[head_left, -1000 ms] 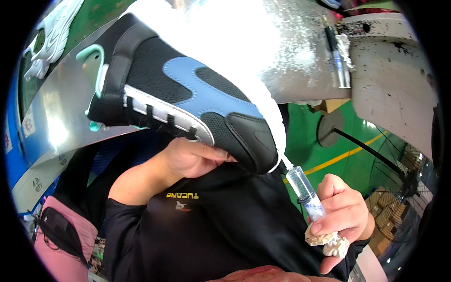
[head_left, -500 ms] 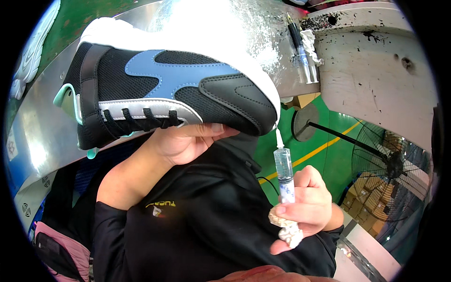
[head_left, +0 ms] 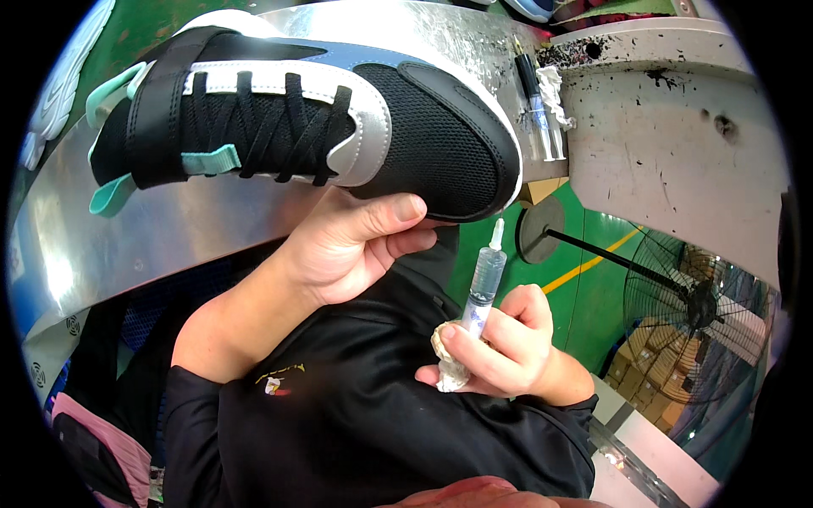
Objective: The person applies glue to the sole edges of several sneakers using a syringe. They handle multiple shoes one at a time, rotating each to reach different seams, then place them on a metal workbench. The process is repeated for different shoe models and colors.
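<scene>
A black sneaker (head_left: 432, 140) with blue and silver-white panels, black laces and mint pull tabs lies on its side above the metal worktop, its toe to the right. My left hand (head_left: 356, 241) grips its near side by the forefoot, thumb showing and the other fingers partly hidden beneath. In my right hand (head_left: 512, 343) is a clear syringe (head_left: 487, 275), nozzle up, its tip just under the toe edge of the sole. The tip seems close to the sole; whether it touches I cannot tell. A crumpled white tissue (head_left: 453, 370) is tucked in the same hand.
The shiny metal worktop (head_left: 76, 229) curves under the shoe. At its right edge lie a dark-capped syringe (head_left: 535, 97) and crumpled tissue (head_left: 552, 89). A stained beige panel (head_left: 660, 152) stands right, with a fan (head_left: 699, 300) and cardboard boxes (head_left: 639, 372) below. White shoes (head_left: 63, 93) sit far left.
The sneaker has been rolled in my left hand, so its laces and top now face up instead of its side. My right hand has moved left and up with the syringe, which now leans more.
</scene>
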A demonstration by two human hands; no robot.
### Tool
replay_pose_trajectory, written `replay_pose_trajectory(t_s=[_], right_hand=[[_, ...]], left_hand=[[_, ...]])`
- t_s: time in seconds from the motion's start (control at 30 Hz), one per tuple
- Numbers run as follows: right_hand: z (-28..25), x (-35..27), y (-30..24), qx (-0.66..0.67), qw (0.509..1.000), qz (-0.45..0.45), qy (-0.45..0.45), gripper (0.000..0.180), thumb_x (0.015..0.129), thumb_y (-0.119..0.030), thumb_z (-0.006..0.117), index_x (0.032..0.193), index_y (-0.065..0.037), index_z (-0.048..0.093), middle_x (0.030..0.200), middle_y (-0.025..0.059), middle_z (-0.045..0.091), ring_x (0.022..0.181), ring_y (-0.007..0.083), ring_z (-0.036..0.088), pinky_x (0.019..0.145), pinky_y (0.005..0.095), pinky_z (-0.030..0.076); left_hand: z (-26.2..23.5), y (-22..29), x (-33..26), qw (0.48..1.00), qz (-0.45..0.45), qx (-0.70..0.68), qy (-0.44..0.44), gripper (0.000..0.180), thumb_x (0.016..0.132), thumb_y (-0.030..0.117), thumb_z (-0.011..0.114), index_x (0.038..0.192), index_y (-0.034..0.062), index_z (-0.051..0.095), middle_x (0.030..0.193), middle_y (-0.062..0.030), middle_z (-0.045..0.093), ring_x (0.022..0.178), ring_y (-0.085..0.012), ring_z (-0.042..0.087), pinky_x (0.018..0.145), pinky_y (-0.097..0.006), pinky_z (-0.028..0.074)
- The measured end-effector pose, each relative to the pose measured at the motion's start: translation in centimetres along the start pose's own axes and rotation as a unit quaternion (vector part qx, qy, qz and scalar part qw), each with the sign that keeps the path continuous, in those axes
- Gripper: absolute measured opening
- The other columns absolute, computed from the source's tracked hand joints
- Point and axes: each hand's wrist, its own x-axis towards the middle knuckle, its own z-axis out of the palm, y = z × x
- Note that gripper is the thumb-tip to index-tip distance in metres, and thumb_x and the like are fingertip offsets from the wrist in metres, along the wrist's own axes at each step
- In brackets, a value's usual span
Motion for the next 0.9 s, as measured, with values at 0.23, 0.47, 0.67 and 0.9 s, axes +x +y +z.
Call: replay_pose_trajectory(t_s=[0.23, 0.47, 0.67, 0.9], right_hand=[[0.3, 0.1, -0.3, -0.013, 1.0, -0.011, -0.01, 0.026, 0.072, -0.028, 0.074, 0.089, -0.011, 0.064, 0.059, -0.0051, 0.042, 0.052, 0.0136, 0.03, 0.046, 0.024, 0.026], [0.1, 0.0, -0.3, -0.013, 0.999, -0.009, -0.031, 0.025, 0.072, -0.027, 0.074, 0.088, -0.01, 0.064, 0.059, -0.005, 0.044, 0.051, 0.0134, 0.031, 0.047, 0.025, 0.028], [-0.4, 0.0, -1.0, -0.002, 0.994, -0.077, 0.074, 0.028, 0.074, -0.033, 0.075, 0.085, -0.01, 0.062, 0.058, -0.0062, 0.043, 0.05, 0.0114, 0.034, 0.047, 0.0252, 0.026], [2.3, -1.2, 3.4, 0.043, 0.996, 0.044, 0.066, 0.068, 0.063, -0.051, 0.079, 0.108, -0.009, 0.05, 0.076, 0.0009, 0.054, 0.063, 0.0218, 0.043, 0.065, 0.0363, 0.034]], left_hand=[[0.8, 0.1, -0.5, 1.0, 0.0, 0.026, 0.015, 0.041, 0.087, 0.018, 0.062, 0.122, 0.0, 0.051, 0.117, -0.0173, 0.059, 0.108, -0.0281, 0.059, 0.08, -0.028, 0.057], [1.3, 0.1, -0.5, 1.0, 0.005, 0.017, 0.015, 0.039, 0.088, 0.018, 0.061, 0.122, 0.0011, 0.052, 0.117, -0.0165, 0.06, 0.107, -0.0284, 0.06, 0.079, -0.028, 0.057], [0.5, 0.4, -1.3, 1.0, 0.007, 0.009, 0.009, 0.038, 0.085, 0.009, 0.061, 0.122, 0.001, 0.053, 0.113, -0.0157, 0.062, 0.104, -0.0281, 0.061, 0.075, -0.032, 0.057], [-2.2, 3.3, -15.1, 0.991, 0.044, -0.051, 0.113, 0.062, 0.077, 0.007, 0.061, 0.134, 0.0014, 0.037, 0.126, -0.0173, 0.051, 0.115, -0.0318, 0.052, 0.102, -0.045, 0.039]])
